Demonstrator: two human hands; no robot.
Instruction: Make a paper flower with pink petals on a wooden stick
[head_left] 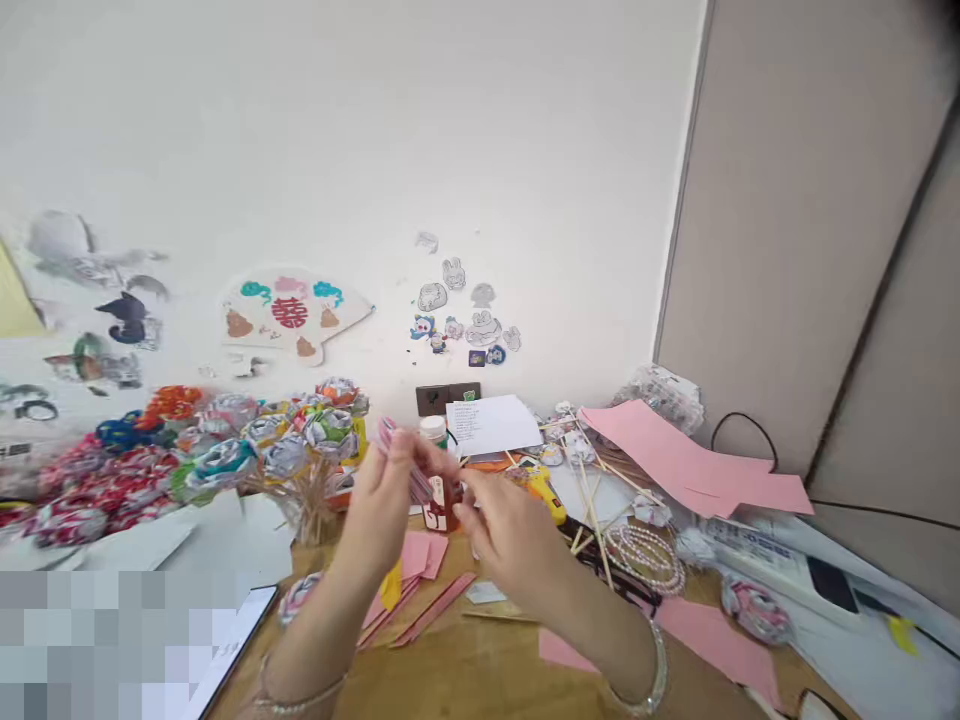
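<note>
My left hand (390, 505) is raised above the wooden table (480, 670), its fingers pinched round a small folded pink paper piece (401, 455). My right hand (504, 530) is close beside it, fingers curled toward the same piece, though motion blur hides whether they touch it. Both wrists wear bead bracelets. Under the hands lie cut pink paper strips (431, 605) and small pink sheets (420, 552). A small red-labelled bottle with a white cap (437, 480) stands just behind the hands.
A bunch of paper flowers on sticks (292, 445) stands at the left, more flowers (90, 490) beyond. Wooden skewers (592, 490), a yellow tool (546, 490), a bead string (646, 555), large pink sheets (690, 460) and a white note (491, 422) fill the right. A phone (225, 650) lies front left.
</note>
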